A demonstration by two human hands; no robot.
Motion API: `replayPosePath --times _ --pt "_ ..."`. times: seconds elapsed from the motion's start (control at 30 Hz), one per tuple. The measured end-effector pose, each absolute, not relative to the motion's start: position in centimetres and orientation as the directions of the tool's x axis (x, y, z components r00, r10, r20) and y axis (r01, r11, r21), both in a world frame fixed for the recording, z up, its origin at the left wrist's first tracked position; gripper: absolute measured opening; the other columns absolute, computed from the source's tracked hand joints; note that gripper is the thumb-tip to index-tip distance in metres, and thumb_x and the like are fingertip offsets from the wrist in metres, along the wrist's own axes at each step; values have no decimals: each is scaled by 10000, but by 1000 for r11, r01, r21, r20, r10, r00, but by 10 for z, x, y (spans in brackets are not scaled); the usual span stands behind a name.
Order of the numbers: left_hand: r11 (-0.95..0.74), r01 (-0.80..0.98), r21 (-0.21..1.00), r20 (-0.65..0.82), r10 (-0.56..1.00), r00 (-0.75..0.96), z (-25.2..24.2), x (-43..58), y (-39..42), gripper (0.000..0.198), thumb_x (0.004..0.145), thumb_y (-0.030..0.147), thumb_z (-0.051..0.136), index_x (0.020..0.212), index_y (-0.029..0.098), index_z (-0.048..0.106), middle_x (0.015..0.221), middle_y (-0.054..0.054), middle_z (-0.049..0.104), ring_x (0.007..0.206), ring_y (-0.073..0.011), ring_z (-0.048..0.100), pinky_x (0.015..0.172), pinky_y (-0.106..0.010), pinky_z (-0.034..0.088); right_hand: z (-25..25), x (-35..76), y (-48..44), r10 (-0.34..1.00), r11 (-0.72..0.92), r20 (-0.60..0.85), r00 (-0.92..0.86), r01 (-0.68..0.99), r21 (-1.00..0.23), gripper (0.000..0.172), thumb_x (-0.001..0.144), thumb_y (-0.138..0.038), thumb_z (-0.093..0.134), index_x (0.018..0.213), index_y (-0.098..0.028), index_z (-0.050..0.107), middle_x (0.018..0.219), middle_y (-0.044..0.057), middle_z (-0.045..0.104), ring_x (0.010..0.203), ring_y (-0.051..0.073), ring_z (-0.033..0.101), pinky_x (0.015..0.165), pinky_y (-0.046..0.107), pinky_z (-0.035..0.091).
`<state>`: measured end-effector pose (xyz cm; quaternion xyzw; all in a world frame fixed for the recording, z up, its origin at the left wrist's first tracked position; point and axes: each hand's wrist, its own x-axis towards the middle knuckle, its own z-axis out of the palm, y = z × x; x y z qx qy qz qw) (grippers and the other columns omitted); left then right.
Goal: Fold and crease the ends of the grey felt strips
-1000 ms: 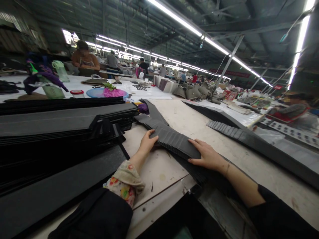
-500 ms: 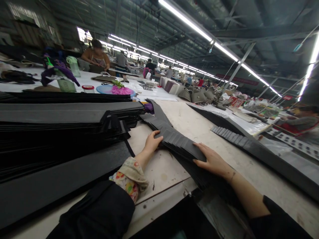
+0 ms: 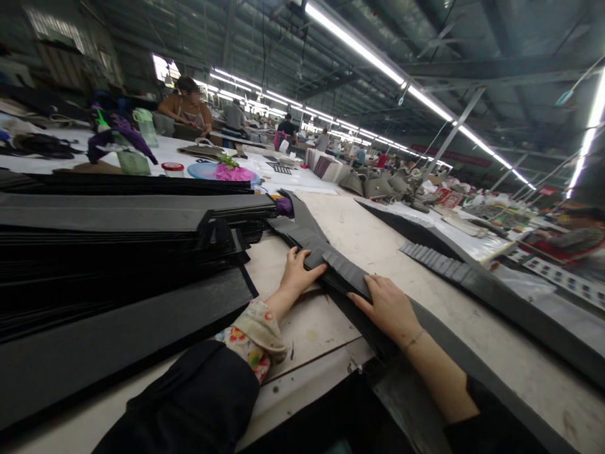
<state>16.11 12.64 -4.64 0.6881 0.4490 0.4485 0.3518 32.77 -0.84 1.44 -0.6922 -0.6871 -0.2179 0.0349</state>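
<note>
The left hand (image 3: 299,275) and the right hand (image 3: 391,309) are closer together than half a second ago, their thumbs drawn in toward each other along the near edge of the fanned stack of flat, dark grey strips (image 3: 346,270). The left fingers are curled at that edge, thumb apart from them; the right fingers lie over the top, thumb also apart (whether either hand pinches the strips, I cannot tell). The stack slants across the pale, scuffed tabletop (image 3: 309,337), in front of the person. To its left sits a thick pile of long grey and black strips (image 3: 118,213); to its right, well apart, lies another fanned row of dark grey strips (image 3: 439,262). Farther off are a round light-blue plate (image 3: 198,169) bearing a bright pink, ruffled item (image 3: 232,173), and a co-worker in a brown top (image 3: 171,108).
</note>
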Motion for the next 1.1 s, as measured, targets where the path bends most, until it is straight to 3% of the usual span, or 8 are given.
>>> replayPosePath --times 0.17,0.23,0.3,0.4,0.47,0.57,0.87,1.1 --pt "-352 266 898 310 932 186 -46 161 127 632 608 481 667 1114 140 504 1328 -144 265 1253 -288 275 1049 -366 223 11 315 -2 917 -157 398 20 936 314 398 848 -453 394 963 -113 568 857 128 611 833 241 570 726 341 450" --pt "-276 128 953 262 958 114 -45 161 128 673 572 365 725 1157 153 467 1323 -131 290 1264 -272 255 1053 -351 218 11 318 -2 925 -133 379 -2 936 327 321 845 -351 429 1020 -112 553 892 118 621 840 230 578 722 325 461" --pt "-133 -42 990 135 989 52 -44 161 129 722 583 251 725 1221 179 394 1275 -118 365 1219 -250 336 1011 -350 302 8 323 -5 925 -82 378 -48 944 321 327 825 -238 448 1122 -113 506 1007 111 613 908 212 576 771 304 463" --pt "58 -182 982 -44 996 80 -44 163 131 624 699 212 624 1250 167 334 1076 -114 519 907 -202 577 771 -339 500 1 330 -9 899 -11 419 -127 951 310 390 832 -162 416 1219 -122 437 1167 107 553 1041 191 532 867 292 439" --pt "120 -222 968 -96 988 117 -45 165 132 521 750 202 564 1224 138 355 955 -100 559 675 -148 605 601 -300 535 -4 332 -10 881 23 439 -174 944 328 378 852 -161 390 1222 -108 440 1192 119 537 1078 196 512 899 308 427" --pt "171 -290 942 -135 981 140 -44 166 131 443 762 156 539 1178 128 391 911 -86 561 555 -101 576 497 -251 526 -9 330 -5 865 57 448 -227 931 360 360 861 -152 376 1200 -72 466 1184 142 542 1083 209 512 913 324 423" --pt "217 -415 883 -166 974 156 -40 164 127 339 761 177 557 1087 168 466 842 -52 573 554 -100 575 442 -204 507 -7 315 9 868 99 420 -266 920 379 360 852 -127 376 1193 -69 477 1185 146 541 1075 215 518 891 332 437" --pt "289 -506 813 -227 957 181 -39 163 127 282 848 237 405 1125 187 424 853 -42 552 473 -66 554 454 -209 515 -5 317 9 884 94 400 -242 930 355 363 879 -233 380 1193 -76 472 1179 149 544 1076 216 516 889 334 433"
